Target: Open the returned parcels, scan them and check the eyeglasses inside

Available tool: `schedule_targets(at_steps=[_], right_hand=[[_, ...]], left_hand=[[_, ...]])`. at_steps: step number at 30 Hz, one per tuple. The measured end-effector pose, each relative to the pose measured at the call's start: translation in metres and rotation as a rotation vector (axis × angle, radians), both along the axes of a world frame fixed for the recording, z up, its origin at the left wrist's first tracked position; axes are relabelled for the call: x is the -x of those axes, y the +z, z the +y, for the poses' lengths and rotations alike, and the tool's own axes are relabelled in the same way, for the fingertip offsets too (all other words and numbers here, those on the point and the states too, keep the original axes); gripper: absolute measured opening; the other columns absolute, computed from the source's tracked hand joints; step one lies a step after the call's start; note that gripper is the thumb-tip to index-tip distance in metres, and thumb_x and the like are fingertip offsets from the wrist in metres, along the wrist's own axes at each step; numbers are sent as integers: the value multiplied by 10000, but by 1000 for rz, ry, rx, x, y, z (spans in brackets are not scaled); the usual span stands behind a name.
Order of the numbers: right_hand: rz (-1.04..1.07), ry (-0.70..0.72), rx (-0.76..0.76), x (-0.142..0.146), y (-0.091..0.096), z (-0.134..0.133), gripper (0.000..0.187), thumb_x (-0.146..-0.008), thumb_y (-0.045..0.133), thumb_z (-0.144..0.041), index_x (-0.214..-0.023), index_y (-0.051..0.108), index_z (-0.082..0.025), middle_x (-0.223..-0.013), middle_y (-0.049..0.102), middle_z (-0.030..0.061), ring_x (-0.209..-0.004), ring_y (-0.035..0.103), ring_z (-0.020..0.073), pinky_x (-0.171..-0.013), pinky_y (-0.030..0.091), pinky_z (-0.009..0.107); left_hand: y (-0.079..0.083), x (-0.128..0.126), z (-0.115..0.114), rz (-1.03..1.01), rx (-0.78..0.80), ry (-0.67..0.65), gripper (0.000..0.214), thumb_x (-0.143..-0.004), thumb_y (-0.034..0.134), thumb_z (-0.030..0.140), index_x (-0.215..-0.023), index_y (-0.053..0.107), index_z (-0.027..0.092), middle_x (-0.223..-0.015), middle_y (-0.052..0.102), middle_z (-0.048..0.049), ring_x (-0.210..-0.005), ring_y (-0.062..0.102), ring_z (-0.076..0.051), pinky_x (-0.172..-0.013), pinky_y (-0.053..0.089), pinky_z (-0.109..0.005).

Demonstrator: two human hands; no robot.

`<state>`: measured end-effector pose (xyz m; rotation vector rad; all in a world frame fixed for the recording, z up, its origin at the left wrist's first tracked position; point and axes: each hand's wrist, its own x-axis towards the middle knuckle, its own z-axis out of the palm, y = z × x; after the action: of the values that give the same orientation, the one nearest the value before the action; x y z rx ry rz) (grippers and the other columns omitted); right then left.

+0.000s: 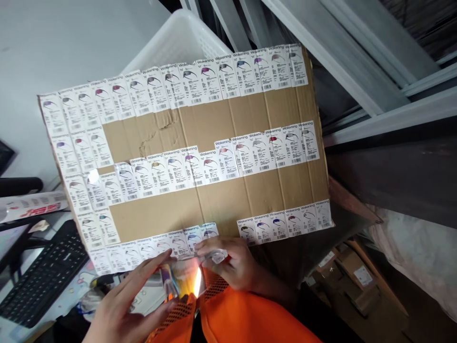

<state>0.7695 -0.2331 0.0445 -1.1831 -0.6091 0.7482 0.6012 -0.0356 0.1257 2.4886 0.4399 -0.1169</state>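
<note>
A large brown cardboard sheet (221, 190) stands tilted in front of me, covered with rows of small white product labels (171, 85) showing sunglasses and barcodes. Below its lower edge both hands hold a shiny clear plastic packet (183, 278) that reflects light. My left hand (124, 305) supports the packet from the left with fingers curled under it. My right hand (235, 264) pinches the packet's upper right edge, close to the bottom row of labels. An orange mesh vest (228, 314) lies beneath the hands.
A white plastic basket (178, 43) rises behind the cardboard. A black keyboard (43, 276) sits at the lower left beside a desk with papers. Grey metal shelf beams (357, 71) run across the upper right. Cardboard boxes (357, 281) lie on the floor at lower right.
</note>
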Motion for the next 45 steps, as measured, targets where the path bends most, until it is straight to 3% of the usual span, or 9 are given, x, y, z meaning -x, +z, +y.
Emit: schedule_targets(at_steps=[4, 8, 10, 16, 20, 25, 29, 34, 45], right_hand=[[111, 23, 81, 6, 1, 7, 268, -990, 689, -442, -1093, 786, -215, -1062, 823, 69, -1020, 784, 204, -950, 618, 324], [193, -82, 212, 3, 3, 18, 318, -963, 694, -534, -985, 801, -235, -1064, 824, 65, -1009, 781, 233, -945, 629, 370], [259, -164, 227, 0, 1, 28, 319, -940, 717, -538, -973, 781, -227, -1059, 822, 71, -933, 788, 238, -847, 654, 372], [224, -461, 179, -8, -5, 57, 348, -844, 797, -533, -983, 712, -225, -966, 804, 55, -880, 781, 220, -748, 650, 340], [132, -651, 170, -18, -8, 64, 382, -802, 806, -536, -957, 678, -211, -878, 764, 30, -766, 755, 182, -694, 648, 317], [95, -813, 134, -35, -10, 49, 371, -776, 831, -474, -950, 652, -200, -909, 766, 50, -775, 758, 182, -723, 672, 334], [95, -914, 141, -51, -4, 24, 278, -815, 796, -384, -924, 625, -194, -853, 759, 53, -753, 762, 181, -754, 680, 359], [90, -939, 168, -65, 10, 2, 209, -806, 790, -291, -889, 629, -186, -802, 752, 38, -724, 751, 164, -793, 673, 360], [192, -692, 81, -57, 14, 1, 346, -790, 874, -421, -950, 687, -179, -831, 789, 50, -796, 773, 158, -734, 641, 252]], left_hand=[[-1, 2, -9, -32, 79, 87, 730, -931, 721, 522, -1592, 448, 376, -1354, 733, -73, -1154, 752, -301, -926, 656, -369], [8, 9, -16, -137, 286, 156, 904, -951, 732, 425, -1691, 219, 347, -1666, 428, -158, -1409, 579, -359, -1112, 561, -513], [13, 22, -14, -127, 343, 173, 883, -971, 712, 385, -1694, 208, 337, -1702, 358, -161, -1457, 526, -360, -1151, 526, -534], [11, 89, -11, -129, 349, 189, 574, -1015, 640, 363, -1564, 476, 313, -1597, 523, -119, -1373, 605, -306, -1095, 579, -474], [2, 126, -14, -90, 382, 137, 523, -1036, 586, 424, -1531, 520, 268, -1521, 601, -130, -1309, 653, -297, -1082, 584, -463], [-2, 164, -7, -104, 375, 96, 503, -1038, 545, 485, -1461, 598, 219, -1458, 659, -146, -1246, 695, -310, -1063, 589, -466], [-9, 193, 3, -122, 377, 135, 531, -1016, 558, 544, -1415, 641, 203, -1402, 697, -153, -1170, 731, -312, -887, 653, -390], [-21, 217, 7, -97, 430, 166, 554, -1010, 554, 567, -1437, 628, 221, -1469, 654, -143, -1169, 728, -303, -640, 629, -275], [-18, 209, -1, -116, 399, 118, 538, -1009, 552, 566, -1395, 661, 208, -1391, 712, -134, -1163, 742, -298, -716, 653, -302]])
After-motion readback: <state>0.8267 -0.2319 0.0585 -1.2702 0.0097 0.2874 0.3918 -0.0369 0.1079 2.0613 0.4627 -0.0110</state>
